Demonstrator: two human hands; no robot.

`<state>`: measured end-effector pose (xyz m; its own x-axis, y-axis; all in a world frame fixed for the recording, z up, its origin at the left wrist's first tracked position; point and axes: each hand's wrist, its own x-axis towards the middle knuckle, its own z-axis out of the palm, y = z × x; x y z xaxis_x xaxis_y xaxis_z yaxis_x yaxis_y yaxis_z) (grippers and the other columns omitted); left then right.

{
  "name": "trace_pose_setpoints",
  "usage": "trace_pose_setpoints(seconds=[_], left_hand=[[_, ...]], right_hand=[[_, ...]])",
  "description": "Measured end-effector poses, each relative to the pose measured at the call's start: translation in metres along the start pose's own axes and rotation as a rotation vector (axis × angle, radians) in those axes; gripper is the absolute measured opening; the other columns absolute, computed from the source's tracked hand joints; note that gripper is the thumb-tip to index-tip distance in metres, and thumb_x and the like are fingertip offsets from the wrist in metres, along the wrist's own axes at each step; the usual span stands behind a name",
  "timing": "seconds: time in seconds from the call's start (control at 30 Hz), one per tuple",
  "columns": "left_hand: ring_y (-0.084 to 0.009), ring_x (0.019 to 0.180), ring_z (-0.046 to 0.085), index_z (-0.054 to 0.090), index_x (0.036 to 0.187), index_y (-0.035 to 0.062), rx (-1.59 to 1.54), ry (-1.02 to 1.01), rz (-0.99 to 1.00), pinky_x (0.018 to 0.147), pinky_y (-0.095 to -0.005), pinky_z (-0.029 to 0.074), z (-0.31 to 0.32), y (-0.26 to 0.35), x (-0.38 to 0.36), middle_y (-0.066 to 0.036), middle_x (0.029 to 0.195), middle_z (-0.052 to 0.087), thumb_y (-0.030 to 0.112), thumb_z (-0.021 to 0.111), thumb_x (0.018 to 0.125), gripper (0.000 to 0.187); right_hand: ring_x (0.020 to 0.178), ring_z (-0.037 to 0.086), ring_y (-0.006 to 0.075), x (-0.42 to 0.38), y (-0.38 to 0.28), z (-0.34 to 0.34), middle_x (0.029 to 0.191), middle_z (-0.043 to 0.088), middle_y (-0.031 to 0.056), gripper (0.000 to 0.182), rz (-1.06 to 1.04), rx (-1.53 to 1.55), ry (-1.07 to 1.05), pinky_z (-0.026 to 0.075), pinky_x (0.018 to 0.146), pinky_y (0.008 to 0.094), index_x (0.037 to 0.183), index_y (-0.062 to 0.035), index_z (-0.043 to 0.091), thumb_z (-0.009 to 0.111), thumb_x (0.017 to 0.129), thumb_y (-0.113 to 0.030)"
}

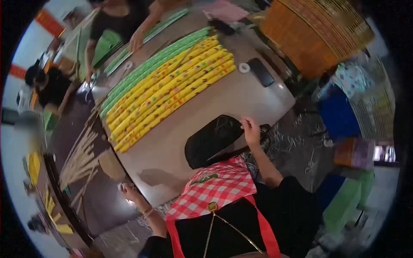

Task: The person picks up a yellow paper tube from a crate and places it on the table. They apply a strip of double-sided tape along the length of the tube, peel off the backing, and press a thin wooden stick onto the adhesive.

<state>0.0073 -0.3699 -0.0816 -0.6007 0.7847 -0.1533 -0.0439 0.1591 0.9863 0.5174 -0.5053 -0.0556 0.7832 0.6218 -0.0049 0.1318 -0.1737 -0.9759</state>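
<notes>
Head: see rounded black case (211, 142) beside right hand (251, 130), slim patterned yellow rolls (172, 95); cannot tell grip, likewise left hand (130, 191).

Smooth glossy tabletop (266, 101), matt black case (206, 148), glossy phone (261, 72), cloth apron (223, 187)
</notes>
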Motion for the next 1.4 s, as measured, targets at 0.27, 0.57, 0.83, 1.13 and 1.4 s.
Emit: trace_pose_setpoints(seconds=[0.27,0.57,0.83,1.13,1.4], left_hand=[[-0.0199,0.071,0.053,0.038,0.117,0.002,0.009,0.824,-0.337,0.054,-0.0309,0.04,-0.119,-0.099,-0.197,-0.01,0.092,0.052,0.008,0.043,0.084,0.034],[-0.0239,0.067,0.059,0.058,0.105,0.0048,0.473,0.577,-0.287,0.053,-0.0348,0.045,-0.146,-0.297,-0.399,-0.01,0.085,0.062,0.013,0.049,0.082,0.026],[-0.0286,0.066,0.061,0.067,0.078,0.0088,0.738,0.688,-0.683,0.055,-0.0406,0.047,-0.089,-0.356,-0.535,-0.014,0.075,0.063,0.021,0.049,0.078,0.021],[-0.0328,0.083,0.055,0.055,0.095,-0.0004,0.57,1.222,-0.692,0.072,-0.0394,0.043,-0.111,-0.171,-0.438,-0.017,0.087,0.058,0.017,0.054,0.08,0.024],[-0.0338,0.079,0.055,0.053,0.094,0.0023,1.015,2.044,-0.765,0.071,-0.0406,0.044,-0.22,-0.132,-0.536,-0.018,0.084,0.055,0.013,0.053,0.078,0.019]], right_hand=[[0.096,0.05,0.0273,-0.046,-0.078,0.07,0.106,0.051,0.0101,0.038,-0.885,-0.425,-0.899,0.039,0.084,0.0392,0.109,-0.0112,0.054,0.063,0.074,-0.02],[0.126,0.026,0.0284,-0.015,-0.016,0.075,0.138,0.025,0.0096,0.066,-1.374,-0.858,-1.321,0.021,0.098,0.0501,0.129,-0.0214,0.037,0.066,0.07,-0.022],[0.126,0.026,0.0272,-0.03,-0.006,0.117,0.14,0.025,0.0094,0.061,-1.508,-0.907,-1.092,0.023,0.097,0.0473,0.13,-0.0163,0.036,0.06,0.075,-0.029],[0.12,0.034,0.0309,-0.063,-0.026,0.147,0.135,0.03,0.0134,0.049,-1.732,-0.348,-1.146,0.031,0.092,0.0475,0.13,-0.0134,0.037,0.045,0.088,-0.038],[0.115,0.039,0.0332,-0.094,-0.049,0.159,0.132,0.033,0.0167,0.045,-1.599,-0.15,-1.4,0.035,0.089,0.0464,0.128,-0.0116,0.039,0.046,0.089,-0.033]])
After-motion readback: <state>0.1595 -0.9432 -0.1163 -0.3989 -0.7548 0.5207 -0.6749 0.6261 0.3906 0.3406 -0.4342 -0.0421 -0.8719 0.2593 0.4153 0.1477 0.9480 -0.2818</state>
